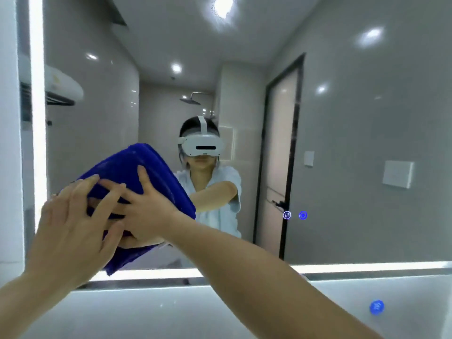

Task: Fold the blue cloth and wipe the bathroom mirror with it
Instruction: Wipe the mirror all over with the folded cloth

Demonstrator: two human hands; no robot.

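Observation:
The folded blue cloth (122,165) is held up against the lower left part of the bathroom mirror (342,143). My right hand (144,206) lies on the cloth with fingers spread and the thumb curled under its lower edge, gripping it. My left hand (73,216) is beside it on the left, its fingers laid over the cloth and over the right hand's fingers. The cloth's reflection merges with it in the glass. A loose corner of the cloth hangs down toward the mirror's lit bottom edge.
The mirror has bright light strips along its left edge (38,118) and bottom edge (367,266), and two small touch icons (294,215) at the lower middle. A person with a white headset is reflected. A glossy white ledge (171,311) runs below, with a blue dot (376,307).

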